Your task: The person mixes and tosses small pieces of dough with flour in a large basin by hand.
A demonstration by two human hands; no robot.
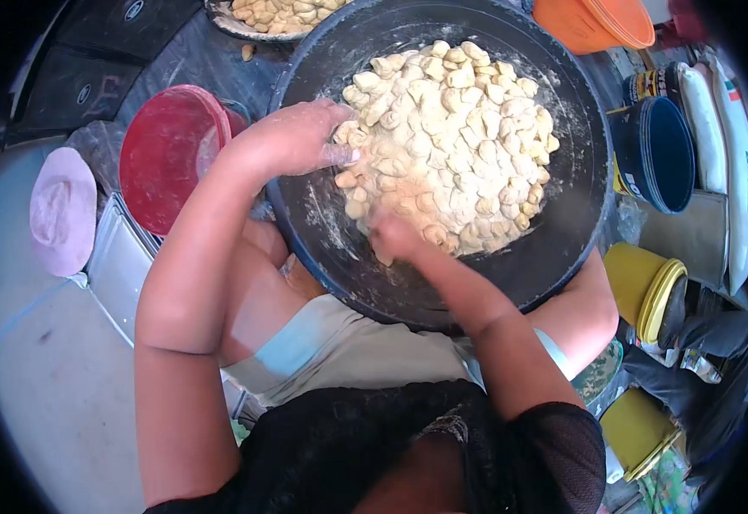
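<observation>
A wide black basin [580,188] rests across my lap, holding a heap of flour-dusted dough pieces [460,146]. At the heap's left edge, my left hand [305,137] reaches over the rim, coated in flour. Its thumb and fingers are apart, with a few pieces between them, touching the heap. Lower down, my right hand [395,238] is at the heap's near edge, blurred by motion. Its fingers are partly hidden, and whether it grips any pieces does not show.
A second pan [220,21] of similar pieces stands beyond the basin. A red bucket [155,163] is at left, near a pink hat [63,210]. An orange tub [597,21], a dark blue bucket [661,154] and yellow buckets [640,283] line the right. Another person's dark-clothed leg [717,368] is there.
</observation>
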